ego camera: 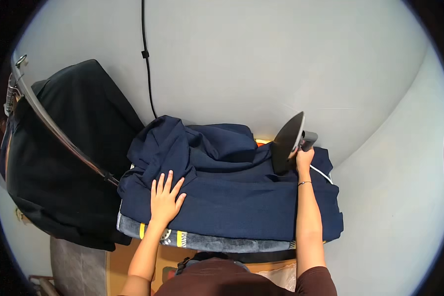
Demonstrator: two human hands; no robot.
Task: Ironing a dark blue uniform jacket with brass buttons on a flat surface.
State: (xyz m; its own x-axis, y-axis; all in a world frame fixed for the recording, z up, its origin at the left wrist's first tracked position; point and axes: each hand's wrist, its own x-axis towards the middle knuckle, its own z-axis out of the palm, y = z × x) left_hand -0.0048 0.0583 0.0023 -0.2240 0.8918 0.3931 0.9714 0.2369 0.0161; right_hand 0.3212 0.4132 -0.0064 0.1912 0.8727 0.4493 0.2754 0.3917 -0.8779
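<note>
Dark navy cloth (240, 207) lies over an ironing surface padded with a grey and yellow patterned blanket (207, 242). Its near part is fairly flat; the far part is bunched up in folds. My left hand (164, 203) rests on the cloth's left side, palm down with fingers spread. My right hand (304, 159) grips the handle of an electric iron (288, 144) at the right. The iron is tilted up on its side, its dark soleplate facing left; whether its lower edge touches the cloth cannot be told. A white cord (322, 174) runs to the right behind my wrist.
Black garments (70, 148) hang at the left beside a curved-looking metal rail (51, 125). A grey wall (281, 55) stands behind the ironing surface and continues on the right. A black cable (148, 74) runs down the wall behind the cloth.
</note>
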